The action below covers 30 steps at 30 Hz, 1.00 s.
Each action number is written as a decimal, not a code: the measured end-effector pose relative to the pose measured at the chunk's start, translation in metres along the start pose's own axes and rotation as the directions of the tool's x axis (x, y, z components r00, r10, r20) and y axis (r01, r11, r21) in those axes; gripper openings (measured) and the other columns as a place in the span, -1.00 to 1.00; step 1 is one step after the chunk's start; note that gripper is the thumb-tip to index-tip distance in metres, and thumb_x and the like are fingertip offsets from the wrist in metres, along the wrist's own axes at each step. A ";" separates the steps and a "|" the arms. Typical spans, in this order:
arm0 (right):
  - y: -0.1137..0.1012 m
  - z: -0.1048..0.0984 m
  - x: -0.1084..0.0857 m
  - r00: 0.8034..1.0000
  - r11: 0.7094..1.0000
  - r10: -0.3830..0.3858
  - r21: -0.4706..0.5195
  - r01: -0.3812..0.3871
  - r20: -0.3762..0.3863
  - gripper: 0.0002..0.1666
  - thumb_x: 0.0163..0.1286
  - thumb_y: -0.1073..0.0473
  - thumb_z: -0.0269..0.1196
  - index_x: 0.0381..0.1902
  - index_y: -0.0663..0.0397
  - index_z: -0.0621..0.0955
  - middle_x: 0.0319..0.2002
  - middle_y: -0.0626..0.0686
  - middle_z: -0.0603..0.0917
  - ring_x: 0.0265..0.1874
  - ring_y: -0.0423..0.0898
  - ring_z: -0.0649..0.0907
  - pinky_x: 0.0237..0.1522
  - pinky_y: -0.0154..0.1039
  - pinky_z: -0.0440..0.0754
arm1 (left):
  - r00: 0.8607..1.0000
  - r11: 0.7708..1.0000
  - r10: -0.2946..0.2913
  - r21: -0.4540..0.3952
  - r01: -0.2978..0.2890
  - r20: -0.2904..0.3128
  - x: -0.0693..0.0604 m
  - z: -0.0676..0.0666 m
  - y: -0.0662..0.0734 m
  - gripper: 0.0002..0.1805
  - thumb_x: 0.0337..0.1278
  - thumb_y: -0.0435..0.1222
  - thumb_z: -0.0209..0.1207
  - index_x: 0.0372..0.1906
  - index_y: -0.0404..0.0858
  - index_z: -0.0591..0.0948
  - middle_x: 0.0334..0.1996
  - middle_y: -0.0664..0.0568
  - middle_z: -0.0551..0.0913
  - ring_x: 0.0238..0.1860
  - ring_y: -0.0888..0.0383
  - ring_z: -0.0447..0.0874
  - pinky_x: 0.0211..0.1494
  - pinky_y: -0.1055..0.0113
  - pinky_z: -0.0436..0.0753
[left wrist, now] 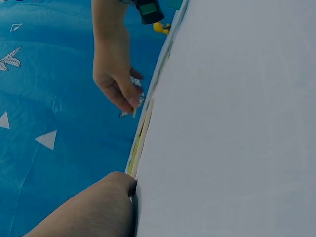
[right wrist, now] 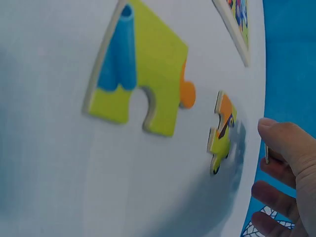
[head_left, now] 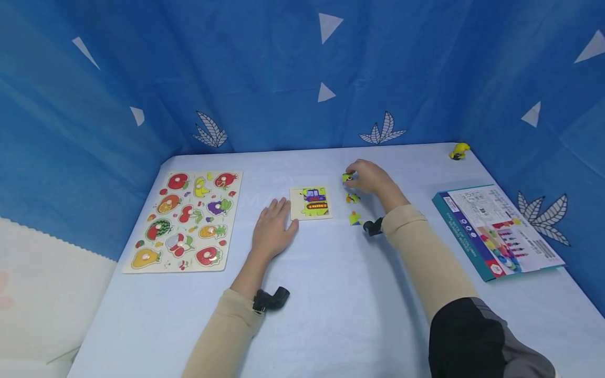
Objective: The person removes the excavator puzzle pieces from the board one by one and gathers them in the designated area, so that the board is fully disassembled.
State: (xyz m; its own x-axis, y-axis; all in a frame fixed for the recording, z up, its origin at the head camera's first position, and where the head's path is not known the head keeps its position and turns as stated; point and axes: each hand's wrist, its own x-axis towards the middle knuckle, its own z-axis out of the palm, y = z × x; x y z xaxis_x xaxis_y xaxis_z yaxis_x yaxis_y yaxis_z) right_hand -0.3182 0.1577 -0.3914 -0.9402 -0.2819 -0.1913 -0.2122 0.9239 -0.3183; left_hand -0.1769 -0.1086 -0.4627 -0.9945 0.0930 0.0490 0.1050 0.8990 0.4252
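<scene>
A small wooden jigsaw board lies mid-table, its right part filled with a picture of a purple and yellow tracked vehicle and its left strip bare. My left hand rests palm down at its left, fingers extended and thumb by the board's lower left corner. To the board's right, my right hand pinches a yellow-green jigsaw piece between thumb and fingertips, seen edge-on in the right wrist view. Below that hand lie two loose pieces: one orange and green, and a lime one with a blue shape.
A fruit peg puzzle board occupies the table's left side. At the right lies a boxed bead toy set, and a small yellow toy figure stands in the far right corner. Blue patterned cloth hangs behind the table.
</scene>
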 end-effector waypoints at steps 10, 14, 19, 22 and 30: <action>0.007 0.001 -0.002 0.999 1.000 0.022 -0.018 -0.022 0.024 -0.39 0.33 0.00 0.36 0.28 0.07 0.56 0.33 0.14 0.51 0.38 0.13 0.43 0.44 0.11 0.37 | 1.000 1.000 0.006 0.010 -0.006 -0.002 0.000 0.000 0.000 -0.26 0.38 0.10 -0.06 0.55 -0.13 0.20 0.58 0.05 0.13 0.63 0.06 -0.10 0.65 0.07 -0.05; 0.008 0.002 -0.002 0.999 1.000 0.030 -0.009 -0.030 0.039 -0.39 0.34 0.00 0.35 0.29 0.07 0.55 0.33 0.14 0.50 0.38 0.13 0.42 0.44 0.11 0.37 | 1.000 1.000 0.009 0.008 -0.009 -0.006 0.000 0.000 0.000 -0.26 0.38 0.10 -0.06 0.54 -0.14 0.21 0.58 0.04 0.13 0.63 0.05 -0.10 0.65 0.06 -0.04; 0.010 0.003 -0.001 0.998 0.999 0.030 -0.022 -0.029 0.055 -0.41 0.35 -0.01 0.34 0.29 0.07 0.56 0.32 0.14 0.51 0.37 0.13 0.43 0.43 0.11 0.37 | 1.000 1.000 0.006 0.006 -0.006 -0.011 0.000 0.001 0.000 -0.26 0.38 0.10 -0.05 0.54 -0.14 0.21 0.58 0.04 0.13 0.63 0.05 -0.10 0.65 0.06 -0.04; 0.010 0.004 -0.002 0.998 0.999 0.028 -0.030 -0.026 0.062 -0.41 0.36 0.00 0.33 0.29 0.08 0.56 0.32 0.15 0.51 0.37 0.14 0.44 0.43 0.12 0.37 | 1.000 1.000 0.004 0.006 -0.004 -0.009 0.000 0.001 0.000 -0.26 0.38 0.10 -0.05 0.54 -0.14 0.21 0.58 0.05 0.13 0.63 0.06 -0.10 0.65 0.06 -0.04; 0.010 0.006 -0.002 0.997 0.999 0.030 -0.033 -0.028 0.065 -0.41 0.36 -0.01 0.33 0.29 0.06 0.55 0.32 0.13 0.50 0.37 0.13 0.43 0.43 0.12 0.37 | 1.000 1.000 0.003 0.007 -0.003 -0.004 0.000 0.000 0.000 -0.26 0.38 0.10 -0.05 0.54 -0.14 0.21 0.58 0.04 0.13 0.63 0.05 -0.09 0.65 0.07 -0.04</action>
State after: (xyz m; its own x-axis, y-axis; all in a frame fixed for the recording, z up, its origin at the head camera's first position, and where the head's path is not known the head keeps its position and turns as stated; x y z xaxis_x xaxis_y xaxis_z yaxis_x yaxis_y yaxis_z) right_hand -0.3170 0.1661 -0.3997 -0.9269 -0.2699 -0.2608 -0.1943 0.9396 -0.2819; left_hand -0.1767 -0.1086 -0.4629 -0.9941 0.0945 0.0537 0.1084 0.9018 0.4184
